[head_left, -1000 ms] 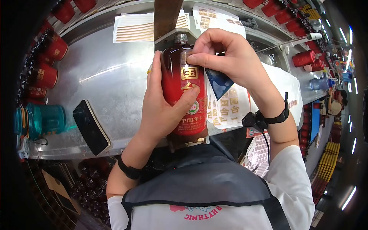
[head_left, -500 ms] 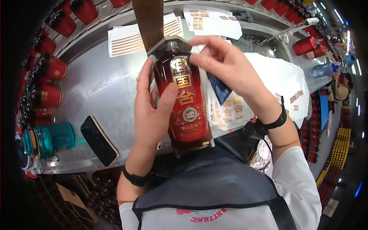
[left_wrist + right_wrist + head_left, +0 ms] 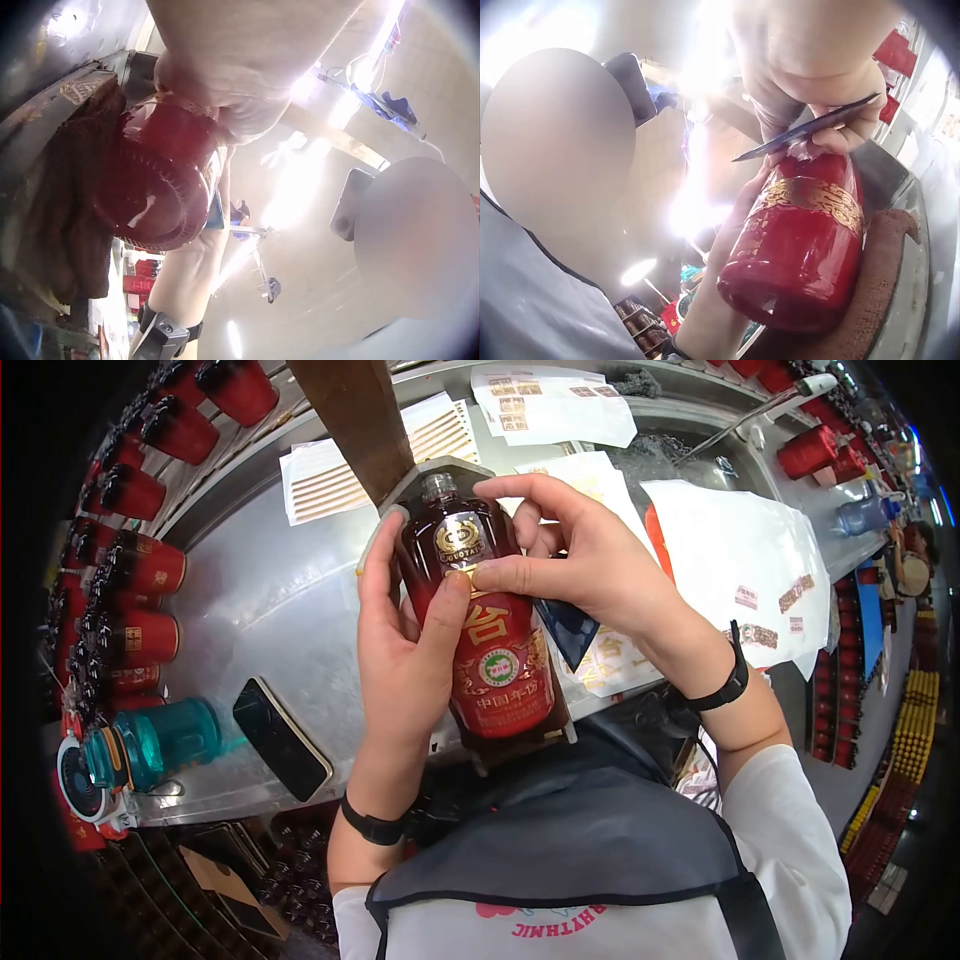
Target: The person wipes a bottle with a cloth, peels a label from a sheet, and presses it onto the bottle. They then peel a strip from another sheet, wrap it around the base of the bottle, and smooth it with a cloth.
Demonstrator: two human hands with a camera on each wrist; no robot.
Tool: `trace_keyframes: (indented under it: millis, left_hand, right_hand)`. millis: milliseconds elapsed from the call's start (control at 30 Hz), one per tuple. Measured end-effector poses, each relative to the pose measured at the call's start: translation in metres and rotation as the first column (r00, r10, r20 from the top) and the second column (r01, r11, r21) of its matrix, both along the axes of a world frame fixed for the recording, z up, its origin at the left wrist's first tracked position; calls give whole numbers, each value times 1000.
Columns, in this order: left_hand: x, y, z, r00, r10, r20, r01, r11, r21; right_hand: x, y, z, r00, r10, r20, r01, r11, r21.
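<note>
A red glass bottle [image 3: 500,695] with gold characters and a gold crest leans back in a holder, its open neck pointing away from me. My left hand [image 3: 395,650] grips its left side, thumb across the front. From the right, my right hand [image 3: 590,565] lays its thumb on the upper gold character, meeting the left thumb there; both thumbs hide most of that character. A dark blue triangular sheet [image 3: 567,632] juts from under the right hand, and the right wrist view shows this thin sheet [image 3: 810,129] held among its fingers. Brown cloth [image 3: 885,262] lines the holder under the bottle.
Sheets of gold character stickers [image 3: 615,660] lie right of the bottle, with a striped sticker sheet [image 3: 335,485] behind. A phone [image 3: 283,740] and a teal jug [image 3: 165,745] are on the left. Red cups [image 3: 150,635] line the left edge. A brown post [image 3: 355,420] rises behind the holder.
My right hand lifted off the bottle's upper front, uncovering the gold crest, then came down with its thumb on the upper character. My left thumb slid up to that character.
</note>
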State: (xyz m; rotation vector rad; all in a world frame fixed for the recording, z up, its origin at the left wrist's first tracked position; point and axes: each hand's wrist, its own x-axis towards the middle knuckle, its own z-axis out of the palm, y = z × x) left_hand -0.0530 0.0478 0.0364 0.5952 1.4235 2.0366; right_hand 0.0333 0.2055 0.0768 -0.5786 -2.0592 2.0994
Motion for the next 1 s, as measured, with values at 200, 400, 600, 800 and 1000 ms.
trace_keyframes:
  millis: [200, 400, 600, 800, 1000]
  left_hand:
    - [-6, 4, 12, 990, 51, 130, -50, 999, -13]
    - [-8, 14, 12, 986, 41, 162, -50, 997, 52]
    - [-9, 16, 9, 989, 55, 141, -62, 997, 43]
    - [-9, 16, 8, 989, 63, 131, -70, 996, 47]
    - [-8, 16, 8, 988, 57, 142, -66, 996, 54]
  right_hand:
    - [-8, 6, -5, 1000, -30, -2, 30, 999, 10]
    - [-11, 7, -6, 999, -28, -42, 30, 999, 43]
    - [-11, 7, -7, 999, -30, -44, 33, 997, 64]
    - [-11, 7, -7, 999, -24, -40, 25, 1000, 10]
    - [-12, 6, -5, 998, -23, -51, 22, 999, -24]
